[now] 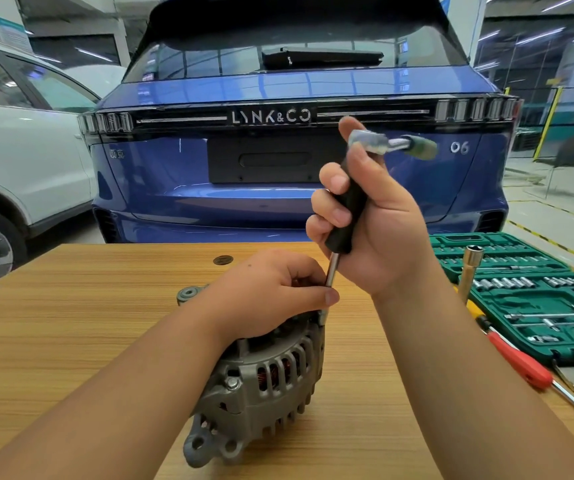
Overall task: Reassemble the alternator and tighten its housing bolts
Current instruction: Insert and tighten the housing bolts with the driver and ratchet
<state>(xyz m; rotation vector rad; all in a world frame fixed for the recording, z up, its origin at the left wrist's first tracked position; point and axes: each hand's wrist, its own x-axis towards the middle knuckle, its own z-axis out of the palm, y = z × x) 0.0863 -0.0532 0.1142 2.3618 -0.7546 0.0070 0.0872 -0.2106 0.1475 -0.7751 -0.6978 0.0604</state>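
Grey finned alternator (261,382) on its side on the wooden table (71,323), black-handled socket driver (344,216) upright at its upper edge

Beyond the raised right hand (375,216), the blue car (299,98) is showing "LYNK&CO" in silver letters across its dark tail strip (271,116). Just right of that hand, "06" is standing on the car's blue panel (459,147).
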